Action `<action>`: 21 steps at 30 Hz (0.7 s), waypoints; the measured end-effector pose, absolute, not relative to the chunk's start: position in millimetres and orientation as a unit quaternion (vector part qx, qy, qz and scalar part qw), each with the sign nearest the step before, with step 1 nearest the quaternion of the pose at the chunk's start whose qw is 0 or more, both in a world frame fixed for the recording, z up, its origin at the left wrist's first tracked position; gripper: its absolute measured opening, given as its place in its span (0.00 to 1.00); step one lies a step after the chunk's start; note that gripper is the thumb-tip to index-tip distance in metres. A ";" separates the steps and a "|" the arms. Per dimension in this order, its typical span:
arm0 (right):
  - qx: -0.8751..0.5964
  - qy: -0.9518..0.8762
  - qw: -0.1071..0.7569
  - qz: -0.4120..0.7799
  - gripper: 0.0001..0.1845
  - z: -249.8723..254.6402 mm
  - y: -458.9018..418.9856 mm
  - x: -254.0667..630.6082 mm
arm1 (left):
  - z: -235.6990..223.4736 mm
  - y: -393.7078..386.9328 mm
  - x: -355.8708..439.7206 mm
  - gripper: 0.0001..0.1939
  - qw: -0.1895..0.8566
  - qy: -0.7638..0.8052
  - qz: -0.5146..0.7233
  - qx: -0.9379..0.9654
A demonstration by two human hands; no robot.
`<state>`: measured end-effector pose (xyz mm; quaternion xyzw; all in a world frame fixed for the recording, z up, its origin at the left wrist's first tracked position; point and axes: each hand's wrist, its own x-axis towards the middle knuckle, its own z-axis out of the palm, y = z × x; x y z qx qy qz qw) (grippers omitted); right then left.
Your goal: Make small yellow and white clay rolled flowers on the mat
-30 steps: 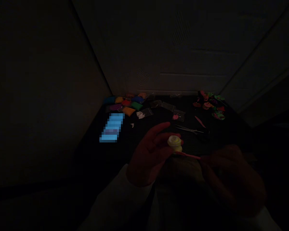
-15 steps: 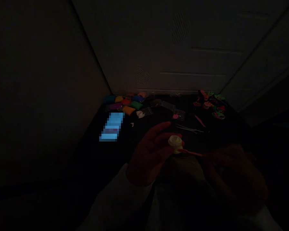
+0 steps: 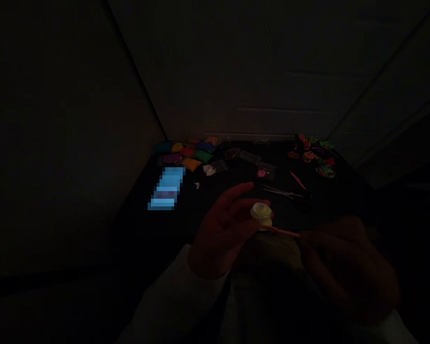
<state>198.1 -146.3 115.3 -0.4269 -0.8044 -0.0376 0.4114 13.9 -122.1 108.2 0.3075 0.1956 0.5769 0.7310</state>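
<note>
The scene is very dark. My left hand (image 3: pixel 222 229) is closed around a small pale yellow clay piece (image 3: pixel 261 212), shaped like a rose with a rolled, layered top. It is held between thumb and fingers, with the index finger stretched out above. In my right hand (image 3: pixel 347 263) is a thin pink modelling tool (image 3: pixel 284 232), pinched near its right part. The tool's flat tip meets the lower part of the clay piece, close to my left thumb. Shadow hides most of the right fingers.
On the dark table lie several coloured clay packets (image 3: pixel 191 165), a glowing blurred-out phone (image 3: pixel 166 188), scissors (image 3: pixel 281 192), and another pink tool (image 3: pixel 298 180). White clay (image 3: pixel 209 170) and a small bag with a pink lump (image 3: pixel 261 173) sit mid-table. Colourful clay shapes (image 3: pixel 308 156) are at back right.
The tool tip has shifted slightly down and left along the base of the clay piece. The picture is a little darker. My left hand has barely moved.
</note>
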 end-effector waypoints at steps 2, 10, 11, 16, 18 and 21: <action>-0.423 -0.801 0.423 -0.043 0.05 114.4 -146.5 198.6 | 109.0 -122.6 14.3 0.23 0.728 0.205 0.578 0.306; -0.430 -0.803 0.408 -0.067 0.04 113.5 -145.3 200.9 | 109.3 -122.1 13.9 0.24 0.726 0.216 0.577 0.304; -0.425 -0.802 0.416 -0.063 0.05 113.9 -145.4 201.2 | 108.9 -121.9 13.9 0.24 0.727 0.213 0.577 0.304; -0.405 -0.792 0.457 -0.010 0.14 113.8 -145.5 202.4 | 108.3 -122.1 13.9 0.22 0.734 0.206 0.574 0.300; -0.398 -0.788 0.469 0.027 0.14 112.8 -145.2 201.9 | 108.1 -122.7 13.9 0.22 0.737 0.204 0.568 0.303; -0.398 -0.785 0.473 0.049 0.13 111.2 -144.1 200.7 | 107.9 -123.6 13.7 0.22 0.744 0.201 0.559 0.306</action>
